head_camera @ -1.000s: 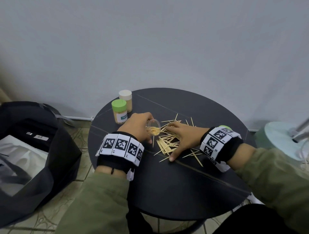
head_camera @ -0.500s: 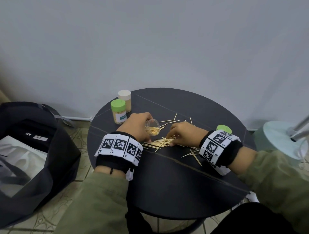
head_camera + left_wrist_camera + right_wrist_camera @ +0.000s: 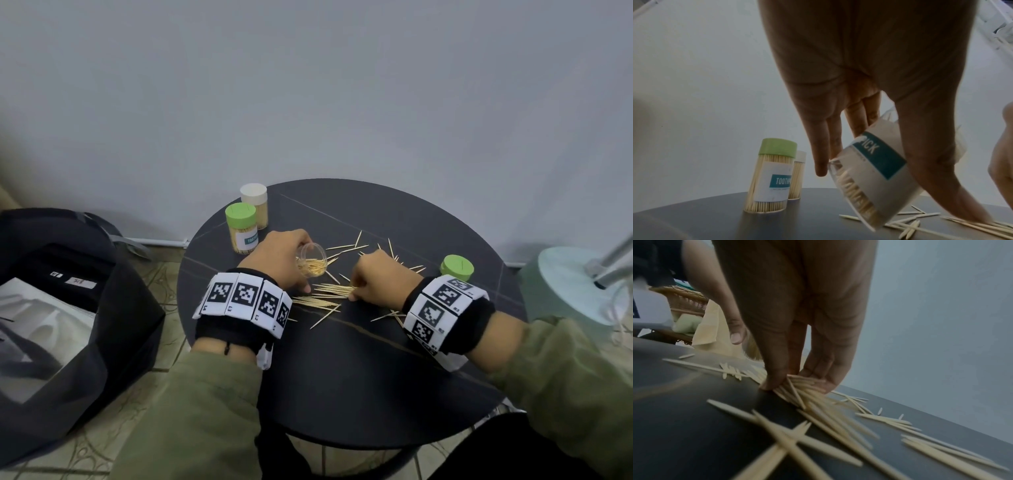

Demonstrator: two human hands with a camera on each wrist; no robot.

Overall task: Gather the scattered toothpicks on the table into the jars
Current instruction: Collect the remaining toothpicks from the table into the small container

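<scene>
Pinching up a bundle, open jar tilted and waiting.

Right hand (image 3: 375, 277) down on the dark counter (image 3: 342, 377), fingers (image 3: 772, 379) closed around a bundle of toothpicks (image 3: 803, 387); more scattered all around. Left hand (image 3: 281, 260) gripping the open jar (image 3: 873, 183), tipped mouth toward the pile, partly filled. Two capped jars (image 3: 241, 228) upright at the far left edge.
</scene>
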